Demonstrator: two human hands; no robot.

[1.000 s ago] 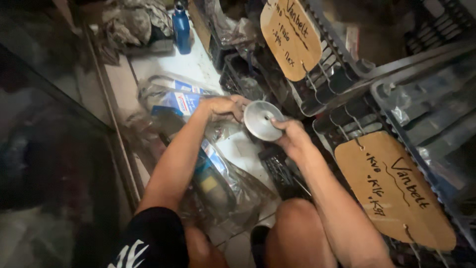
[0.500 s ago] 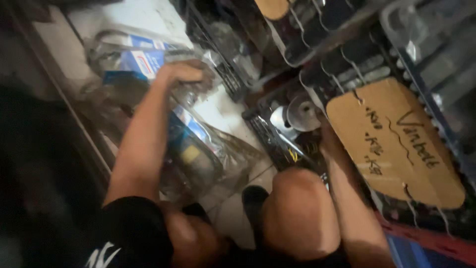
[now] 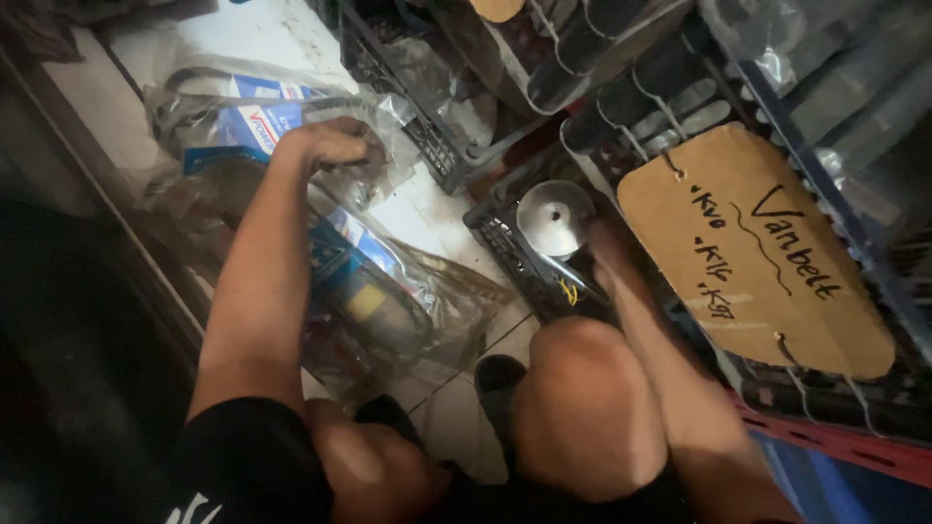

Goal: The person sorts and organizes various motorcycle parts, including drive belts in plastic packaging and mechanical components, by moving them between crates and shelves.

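My left hand (image 3: 330, 146) reaches out over the floor, its fingers curled on a clear plastic bag of belts (image 3: 252, 112) in blue and white card sleeves. My right hand (image 3: 610, 257) is low at a black plastic crate (image 3: 490, 233), right beside a shiny round metal disc (image 3: 555, 215) that lies in the crate. Shadow hides the right fingers, so I cannot tell whether they still touch the disc. My bare knee (image 3: 582, 388) is in front of the right forearm.
More bagged belts (image 3: 379, 291) lie on the white tiled floor (image 3: 417, 209) between my arms. A second black crate (image 3: 427, 146) stands further back. Wire racks of black belts (image 3: 621, 78) rise on the right, with a brown handwritten cardboard tag (image 3: 752, 257) tied on.
Both hands held the metal disc together a second ago. The left hand has moved away to the bag of belts, and the right hand has brought the disc down into the black crate.
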